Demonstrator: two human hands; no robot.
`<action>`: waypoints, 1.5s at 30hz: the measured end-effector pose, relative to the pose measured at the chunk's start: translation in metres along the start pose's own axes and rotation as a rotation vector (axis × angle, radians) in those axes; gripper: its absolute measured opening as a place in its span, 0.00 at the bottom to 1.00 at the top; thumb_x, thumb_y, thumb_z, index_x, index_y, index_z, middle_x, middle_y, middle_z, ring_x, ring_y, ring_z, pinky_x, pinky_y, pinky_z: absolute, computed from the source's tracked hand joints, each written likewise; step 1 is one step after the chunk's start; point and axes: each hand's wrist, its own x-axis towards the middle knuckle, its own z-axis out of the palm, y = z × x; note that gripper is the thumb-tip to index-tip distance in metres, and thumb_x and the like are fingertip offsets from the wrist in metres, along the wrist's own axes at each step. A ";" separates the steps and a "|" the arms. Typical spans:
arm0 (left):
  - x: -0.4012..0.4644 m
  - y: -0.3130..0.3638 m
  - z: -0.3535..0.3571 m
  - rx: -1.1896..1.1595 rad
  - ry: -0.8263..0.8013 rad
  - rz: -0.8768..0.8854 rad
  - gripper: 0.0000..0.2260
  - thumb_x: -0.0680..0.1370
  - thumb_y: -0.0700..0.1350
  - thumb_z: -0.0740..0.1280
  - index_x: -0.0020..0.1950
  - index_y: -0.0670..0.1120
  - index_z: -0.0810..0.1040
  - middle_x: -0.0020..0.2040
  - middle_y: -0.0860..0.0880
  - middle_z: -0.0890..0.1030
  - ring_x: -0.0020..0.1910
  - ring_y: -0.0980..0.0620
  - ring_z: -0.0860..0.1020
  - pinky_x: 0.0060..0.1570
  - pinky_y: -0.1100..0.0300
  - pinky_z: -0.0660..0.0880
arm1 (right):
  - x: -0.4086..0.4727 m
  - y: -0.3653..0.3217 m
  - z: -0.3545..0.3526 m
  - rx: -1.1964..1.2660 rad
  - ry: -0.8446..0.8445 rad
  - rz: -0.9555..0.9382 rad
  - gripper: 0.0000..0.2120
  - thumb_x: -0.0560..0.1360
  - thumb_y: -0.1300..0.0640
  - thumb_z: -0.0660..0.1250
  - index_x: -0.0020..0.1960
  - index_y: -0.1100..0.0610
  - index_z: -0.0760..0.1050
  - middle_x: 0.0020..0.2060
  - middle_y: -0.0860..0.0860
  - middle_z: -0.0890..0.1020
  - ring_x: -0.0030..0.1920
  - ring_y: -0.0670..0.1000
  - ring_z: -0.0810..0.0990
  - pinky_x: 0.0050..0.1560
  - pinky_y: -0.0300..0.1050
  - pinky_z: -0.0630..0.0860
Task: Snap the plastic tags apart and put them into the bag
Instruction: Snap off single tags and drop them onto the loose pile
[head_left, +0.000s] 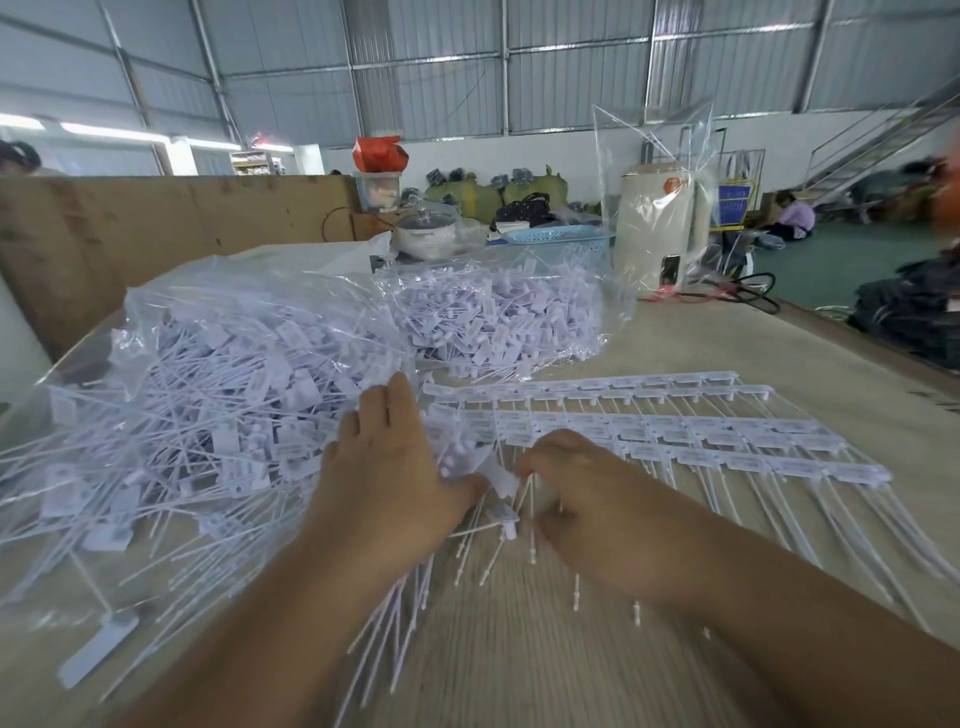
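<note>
On the worktop (675, 332), the left hand (387, 467) lies with fingers fairly straight over a bundle of tags (457, 462), thumb pressed against them. The right hand (571, 488) pinches one tag (501, 478) at the near end of the joined strips (675, 431). The clear bag (208, 364), heaped with loose tags, sits just left.

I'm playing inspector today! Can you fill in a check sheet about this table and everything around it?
Surface: pale worktable, board wall on its far left.
Job's things: joined strips of tags on the right; clear bag full of loose tags on the left; second bag behind.
Clutter: pot, blue basket, cream appliance.
Grippers: left hand holds a bundle of tags; right hand pinches tags.
Cables: black cable by the appliance.
Surroundings: metal-walled hall, stairs, people sitting on the floor.
</note>
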 end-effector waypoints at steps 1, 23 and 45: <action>-0.001 0.002 0.002 -0.025 -0.002 0.077 0.51 0.68 0.70 0.66 0.78 0.52 0.41 0.76 0.51 0.52 0.75 0.46 0.54 0.71 0.47 0.58 | 0.001 0.001 -0.001 -0.001 0.021 0.005 0.17 0.75 0.63 0.62 0.63 0.52 0.72 0.59 0.48 0.70 0.57 0.50 0.73 0.57 0.51 0.74; 0.014 -0.010 0.021 0.091 0.035 0.187 0.34 0.74 0.39 0.65 0.76 0.60 0.59 0.71 0.55 0.62 0.69 0.50 0.62 0.65 0.52 0.62 | -0.010 -0.004 -0.023 -0.311 -0.233 0.189 0.14 0.70 0.68 0.60 0.50 0.54 0.75 0.47 0.50 0.77 0.46 0.52 0.79 0.49 0.52 0.79; 0.012 -0.007 0.019 -0.090 0.135 0.197 0.28 0.74 0.31 0.63 0.68 0.55 0.74 0.61 0.54 0.68 0.62 0.52 0.67 0.51 0.54 0.74 | -0.005 -0.004 -0.011 -0.280 -0.165 0.110 0.09 0.76 0.46 0.61 0.50 0.49 0.76 0.45 0.45 0.78 0.47 0.49 0.78 0.44 0.45 0.74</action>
